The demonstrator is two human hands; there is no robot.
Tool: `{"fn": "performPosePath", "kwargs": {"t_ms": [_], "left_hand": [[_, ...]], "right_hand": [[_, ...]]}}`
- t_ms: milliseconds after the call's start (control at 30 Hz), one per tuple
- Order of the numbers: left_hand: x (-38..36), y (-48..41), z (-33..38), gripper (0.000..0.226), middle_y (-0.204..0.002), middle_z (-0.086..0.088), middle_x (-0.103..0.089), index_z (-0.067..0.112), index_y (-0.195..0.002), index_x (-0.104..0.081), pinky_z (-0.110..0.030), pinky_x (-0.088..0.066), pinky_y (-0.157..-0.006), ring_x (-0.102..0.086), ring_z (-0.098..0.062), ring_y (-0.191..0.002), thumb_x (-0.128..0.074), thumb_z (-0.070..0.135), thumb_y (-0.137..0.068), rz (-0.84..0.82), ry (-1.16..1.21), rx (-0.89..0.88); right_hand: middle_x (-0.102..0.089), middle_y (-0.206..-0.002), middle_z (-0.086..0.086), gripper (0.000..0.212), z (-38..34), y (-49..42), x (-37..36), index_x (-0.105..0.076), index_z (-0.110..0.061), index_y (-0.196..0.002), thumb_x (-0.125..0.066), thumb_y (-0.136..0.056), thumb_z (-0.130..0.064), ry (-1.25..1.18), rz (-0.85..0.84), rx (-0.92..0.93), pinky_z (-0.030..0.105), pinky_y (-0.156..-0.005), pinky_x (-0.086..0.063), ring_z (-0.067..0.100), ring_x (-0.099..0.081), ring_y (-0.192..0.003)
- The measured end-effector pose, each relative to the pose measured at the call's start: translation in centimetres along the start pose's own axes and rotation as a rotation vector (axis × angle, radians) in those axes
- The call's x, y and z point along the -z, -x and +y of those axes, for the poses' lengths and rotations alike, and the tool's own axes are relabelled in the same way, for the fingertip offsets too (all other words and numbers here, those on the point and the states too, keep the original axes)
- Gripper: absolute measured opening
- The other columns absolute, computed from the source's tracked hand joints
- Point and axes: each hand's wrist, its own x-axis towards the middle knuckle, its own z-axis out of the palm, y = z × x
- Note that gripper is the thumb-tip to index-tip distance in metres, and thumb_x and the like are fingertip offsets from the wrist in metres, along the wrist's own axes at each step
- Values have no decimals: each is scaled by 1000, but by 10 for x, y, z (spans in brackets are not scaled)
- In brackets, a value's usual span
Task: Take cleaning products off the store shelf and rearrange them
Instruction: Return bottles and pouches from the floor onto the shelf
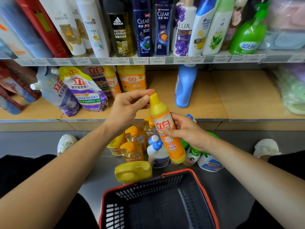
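Observation:
A tall yellow and orange dish-soap bottle (166, 129) hangs tilted in front of the lower wooden shelf (214, 103). My right hand (184, 131) grips its middle, fingers curled round the label. My left hand (130, 106) pinches its yellow cap between thumb and fingertips. Below it, on the grey floor, stand several cleaning products: yellow pump bottles (132, 147), a white bottle with a blue cap (156, 152), green-topped bottles (193, 154) and a yellow jug (133, 172) lying on its side.
A black basket with a red rim (204, 187) sits on the floor just in front of me. The lower shelf holds purple refill pouches (85, 93), orange detergent bottles (132, 78) and a blue bottle (184, 86). Shampoo bottles (143, 28) fill the upper shelf. My shoes (66, 142) flank the pile.

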Motion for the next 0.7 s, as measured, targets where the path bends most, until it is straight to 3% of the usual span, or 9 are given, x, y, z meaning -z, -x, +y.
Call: {"fn": "performPosePath", "kwargs": {"t_ms": [133,200,267,333,433,700], "left_hand": [[5,-5,5,31,-122,-16,-70,4,-125,-67,-37,-55,-93,-65,-30,-116,-53,-4,-99,-79,49,68],[14,-7,9,29,-120,-17,-70,5,-122,-68,-40,-54,-96,-66,-32,-114,-60,-2,-95,-179,32,99],[24,-8,13,28,-115,-14,-72,8,-117,-71,-36,-57,-92,-68,-27,-106,-72,11,-89,-296,-77,83],[28,-6,15,32,-107,-6,-74,8,-112,-72,-29,-58,-81,-70,-20,-93,-78,21,-83,-362,-253,11],[28,-2,15,33,-98,8,-74,10,-107,-74,-32,-61,-75,-72,-18,-87,-80,24,-78,-339,-403,-76],[19,8,8,24,-95,7,-66,10,-95,-70,-29,-61,-66,-70,-13,-80,-85,17,-79,-233,-589,-197]], "right_hand": [[-73,-114,-2,49,-1,1,-1,-62,-16,-129,-79,-83,-12,97,78,88,24,-86,-55,12,-69,-107],[-73,-110,-7,54,-2,1,0,-62,-19,-129,-83,-80,-11,192,123,147,16,-82,-52,3,-68,-102],[-69,-116,-6,62,-1,3,2,-60,-35,-127,-87,-76,-13,282,188,193,23,-86,-53,6,-65,-107],[-63,-120,-1,65,-2,4,6,-58,-47,-122,-89,-73,-16,410,272,218,41,-95,-53,17,-62,-113],[-59,-114,-9,64,-2,4,10,-61,-35,-129,-89,-72,-23,643,343,271,47,-91,-51,18,-58,-107],[-62,-119,-3,71,-2,1,14,-61,-27,-134,-90,-70,-28,924,405,345,48,-91,-44,24,-55,-108]]}}
